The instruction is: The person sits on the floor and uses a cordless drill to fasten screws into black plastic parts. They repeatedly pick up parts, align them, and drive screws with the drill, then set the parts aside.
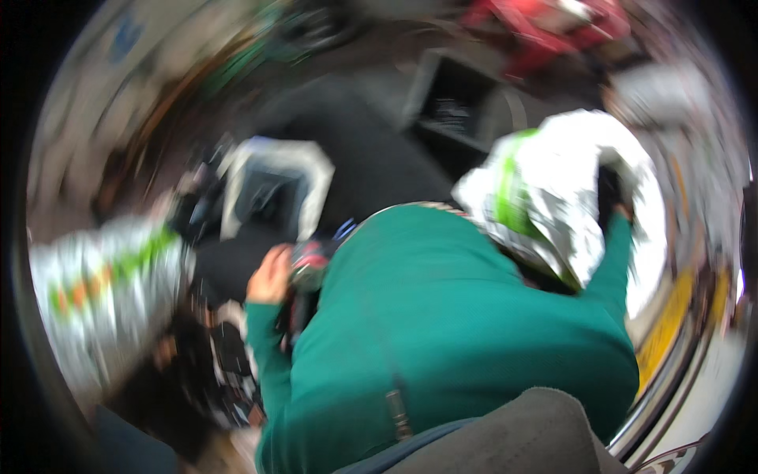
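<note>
My left hand (pixel 270 274) is low beside my body, right against a dark rounded object with a red patch (pixel 309 262). Motion smears its fingers, so whether it grips that object cannot be made out. My right arm reaches into the mouth of a large white and silver sack (pixel 553 178) with a green stripe. Only a sliver of my right hand (pixel 621 211) shows at the opening; its fingers are hidden in the dark inside. Green sleeves cover both arms.
A black open box (pixel 493 103) stands beyond the sack. Left of centre is a pale-rimmed dark container (pixel 320 178). Another silver sack with green and orange marks (pixel 110 292) sits at far left. Something red (pixel 553 31) lies at the back; a yellow strip (pixel 665 332) runs along the right.
</note>
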The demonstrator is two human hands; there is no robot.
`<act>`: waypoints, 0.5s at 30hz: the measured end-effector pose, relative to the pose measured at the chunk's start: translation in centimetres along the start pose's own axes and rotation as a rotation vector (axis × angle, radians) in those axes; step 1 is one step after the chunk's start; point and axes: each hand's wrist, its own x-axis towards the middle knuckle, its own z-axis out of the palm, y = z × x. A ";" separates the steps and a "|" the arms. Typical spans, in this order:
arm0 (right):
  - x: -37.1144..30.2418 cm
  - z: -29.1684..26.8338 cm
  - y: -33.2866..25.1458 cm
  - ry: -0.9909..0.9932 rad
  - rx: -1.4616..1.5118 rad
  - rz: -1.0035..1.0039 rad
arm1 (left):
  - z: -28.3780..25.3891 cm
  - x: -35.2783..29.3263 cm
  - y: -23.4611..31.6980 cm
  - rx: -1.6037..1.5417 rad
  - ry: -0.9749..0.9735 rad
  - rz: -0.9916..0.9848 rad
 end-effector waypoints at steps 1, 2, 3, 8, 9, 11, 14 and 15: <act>1.3 0.1 0.2 -0.031 0.001 -0.020 | 0.3 -0.6 1.4 0.035 0.002 -0.076; 2.2 0.1 1.7 -0.049 0.002 -0.004 | 1.3 -0.8 1.9 0.057 0.045 -0.056; 3.4 0.7 2.5 -0.069 0.005 0.011 | 2.0 -1.4 2.0 0.037 0.082 -0.121; 5.2 -0.8 2.9 -0.084 0.003 0.058 | 2.5 -2.8 0.2 0.067 0.204 -0.256; 5.7 -0.9 2.5 -0.086 0.005 0.057 | 2.5 -3.0 -0.3 0.095 0.218 -0.271; 6.1 -1.5 3.5 -0.089 0.017 0.066 | 2.7 -2.8 0.0 0.134 0.220 -0.269; 5.2 -2.8 3.5 -0.096 0.040 0.044 | 3.0 -2.5 -0.1 0.169 0.202 -0.272; 4.7 -3.1 3.5 -0.109 0.063 0.026 | 3.1 -2.2 0.2 0.196 0.201 -0.271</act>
